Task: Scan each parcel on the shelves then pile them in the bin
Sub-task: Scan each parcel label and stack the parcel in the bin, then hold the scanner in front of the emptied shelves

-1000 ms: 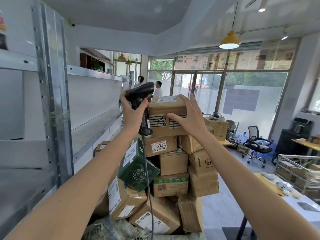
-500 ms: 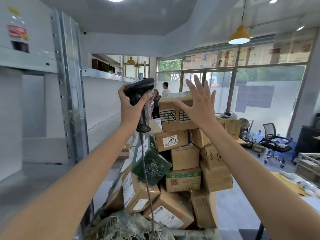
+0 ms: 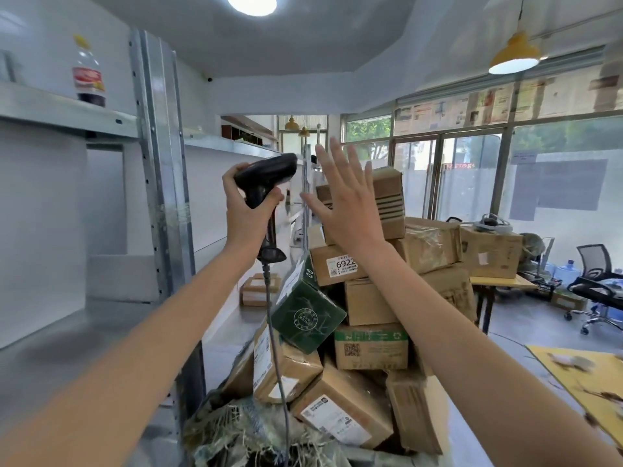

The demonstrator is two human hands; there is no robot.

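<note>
Head view: left hand point(image 3: 247, 210) grips black scanner point(image 3: 266, 178) by its handle, cable hanging down, just left of top parcel point(image 3: 387, 197). Right hand point(image 3: 350, 203), fingers spread & straight, holds nothing, raised in front of top parcel, which sits atop parcel pile point(image 3: 367, 298) w/ "6922" box point(image 3: 332, 269) right below.

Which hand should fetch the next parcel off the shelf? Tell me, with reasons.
Right. The right hand is open with fingers spread, holding nothing, in front of the top box on the pile. The left hand has its grip full with the scanner. The shelf parcels lie low between both arms.
</note>
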